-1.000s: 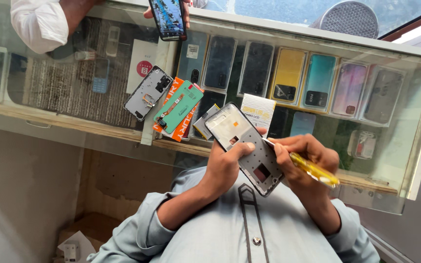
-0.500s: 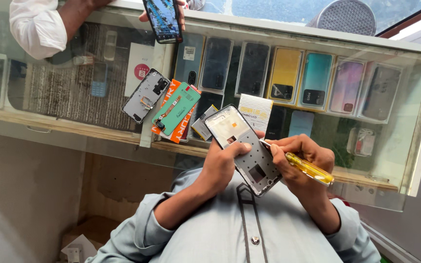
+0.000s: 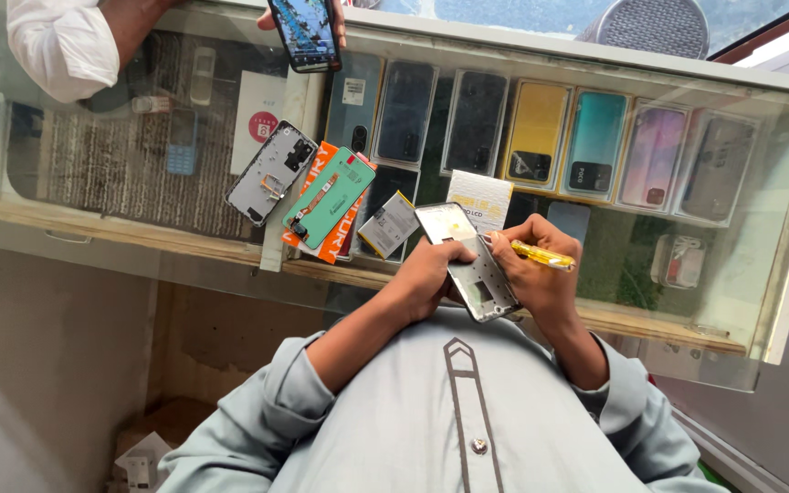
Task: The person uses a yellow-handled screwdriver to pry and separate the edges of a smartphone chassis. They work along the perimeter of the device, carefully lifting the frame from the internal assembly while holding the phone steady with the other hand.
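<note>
lit phone screen [image 3: 306, 32] at the glass counter's far edge, flat orange packet [image 3: 307, 239] and small white box [image 3: 479, 198] near its front edge

A glass-topped display counter [image 3: 778, 274] with a pale frame is seen stretching across the view, daylight being reflected in its top. Rows of phone cases [image 3: 541, 137] in yellow, teal and pink are laid out beneath the glass. A plain beige panel [image 3: 57, 301] is seen below the counter's edge.

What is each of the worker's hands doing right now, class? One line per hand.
Left hand: closed on the opened phone frame.
Right hand: closed on the yellow screwdriver, tip at the frame.
</note>
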